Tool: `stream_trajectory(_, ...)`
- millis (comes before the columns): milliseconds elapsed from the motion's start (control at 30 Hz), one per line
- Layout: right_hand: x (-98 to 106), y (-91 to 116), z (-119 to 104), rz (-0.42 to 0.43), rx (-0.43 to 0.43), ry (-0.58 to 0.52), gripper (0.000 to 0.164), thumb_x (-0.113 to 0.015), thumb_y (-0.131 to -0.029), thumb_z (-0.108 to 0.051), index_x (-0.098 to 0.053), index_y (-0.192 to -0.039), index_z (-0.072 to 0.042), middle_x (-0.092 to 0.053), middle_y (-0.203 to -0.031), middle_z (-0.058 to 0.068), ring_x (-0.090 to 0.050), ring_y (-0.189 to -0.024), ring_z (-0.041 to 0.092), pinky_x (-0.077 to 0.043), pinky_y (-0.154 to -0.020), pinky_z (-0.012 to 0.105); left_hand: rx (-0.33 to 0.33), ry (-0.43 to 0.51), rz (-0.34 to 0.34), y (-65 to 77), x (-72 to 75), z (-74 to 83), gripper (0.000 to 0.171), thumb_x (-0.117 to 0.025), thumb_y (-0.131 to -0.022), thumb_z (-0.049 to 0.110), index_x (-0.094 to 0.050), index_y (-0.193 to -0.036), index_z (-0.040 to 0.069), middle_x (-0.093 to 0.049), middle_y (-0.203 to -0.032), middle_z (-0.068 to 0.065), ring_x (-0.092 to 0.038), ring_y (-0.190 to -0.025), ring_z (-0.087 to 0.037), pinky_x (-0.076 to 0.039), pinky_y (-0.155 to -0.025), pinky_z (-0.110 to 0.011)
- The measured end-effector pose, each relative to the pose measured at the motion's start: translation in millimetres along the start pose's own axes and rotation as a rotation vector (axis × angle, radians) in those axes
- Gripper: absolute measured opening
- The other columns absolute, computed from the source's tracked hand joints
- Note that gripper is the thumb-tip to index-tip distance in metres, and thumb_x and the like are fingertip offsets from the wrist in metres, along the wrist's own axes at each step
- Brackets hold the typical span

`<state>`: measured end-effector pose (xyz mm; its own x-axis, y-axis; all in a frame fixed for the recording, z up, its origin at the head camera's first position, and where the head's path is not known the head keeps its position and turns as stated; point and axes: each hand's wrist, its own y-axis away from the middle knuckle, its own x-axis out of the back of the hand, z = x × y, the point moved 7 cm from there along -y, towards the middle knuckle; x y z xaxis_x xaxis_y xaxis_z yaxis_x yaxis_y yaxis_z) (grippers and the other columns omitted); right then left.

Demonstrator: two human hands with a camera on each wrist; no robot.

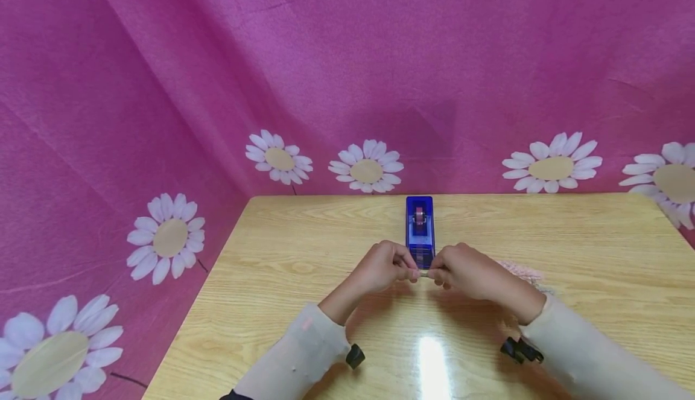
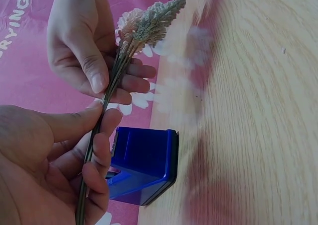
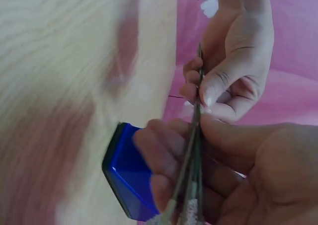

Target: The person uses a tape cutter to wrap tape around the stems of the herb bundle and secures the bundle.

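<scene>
Both hands hold a thin bunch of dried-looking flowers (image 2: pixel 149 29), with pink and grey-green fluffy heads and slim dark stems (image 3: pixel 195 145). My left hand (image 1: pixel 382 265) pinches the stems between thumb and fingers, toward their bare ends. Close beside it, nearer the flower heads, my right hand (image 1: pixel 468 270) grips the same stems with its thumb over them. A small pale, shiny bit shows on the stems where the thumbs nearly meet; what it is, I cannot tell. Just beyond the hands stands a blue tape dispenser (image 1: pixel 420 231) with a roll in it.
The wooden table (image 1: pixel 304 237) carries the dispenser near its far edge. Behind and to the left hangs a pink cloth (image 1: pixel 326 56) printed with white daisies. Black wrist cameras sit under both sleeves.
</scene>
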<state>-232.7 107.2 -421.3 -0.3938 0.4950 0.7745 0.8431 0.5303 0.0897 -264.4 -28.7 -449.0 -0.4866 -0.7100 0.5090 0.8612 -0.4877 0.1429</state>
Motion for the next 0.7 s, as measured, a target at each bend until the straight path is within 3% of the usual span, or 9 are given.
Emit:
stream_trajectory(133,-0.7,-5.2,3.9,0.004,0.015,-0.069,0.017,-0.067,-0.1,-0.008,-0.08,-0.089,-0.004,-0.072,-0.076,0.0,-0.068,-0.068,0.017,-0.055,-0.059,0.027,0.005,-0.008,0.019,-0.3,1.2,-0.7,0.012,-0.079,-0.09,0.005,-0.075,-0.079,0.009,-0.072,-0.071,0.004,-0.066,-0.07,-0.02,-0.039,-0.054,-0.021)
stream_trajectory(400,-1.7,-0.5,9.8,0.17,-0.044,-0.097,0.009,-0.073,-0.095,-0.007,-0.081,-0.091,-0.008,-0.073,-0.077,-0.001,-0.062,-0.069,0.014,-0.051,-0.061,0.03,0.042,0.006,0.044,1.5,4.3,-0.7,0.012,-0.079,-0.09,0.005,-0.074,-0.08,0.009,-0.071,-0.071,0.003,-0.058,-0.066,-0.012,-0.039,-0.054,-0.022)
stream_trajectory(500,-2.9,2.4,7.2,0.226,-0.043,-0.07,0.008,-0.074,-0.094,-0.008,-0.08,-0.089,-0.01,-0.073,-0.078,-0.001,-0.059,-0.066,0.011,-0.049,-0.06,0.03,0.06,0.034,0.037,0.4,4.4,-3.2,0.01,-0.079,-0.089,0.004,-0.071,-0.086,0.006,-0.071,-0.071,0.001,-0.058,-0.064,-0.012,-0.038,-0.054,-0.023)
stream_trajectory(700,-6.5,6.2,4.0,0.298,-0.06,0.008,0.009,-0.075,-0.094,-0.01,-0.079,-0.086,-0.013,-0.071,-0.077,-0.003,-0.05,-0.062,0.009,-0.043,-0.057,0.029,0.125,0.091,-0.012,-0.2,3.2,-10.2,0.02,-0.081,-0.09,0.011,-0.063,-0.094,0.004,-0.072,-0.074,-0.003,-0.068,-0.066,-0.019,-0.047,-0.056,-0.025)
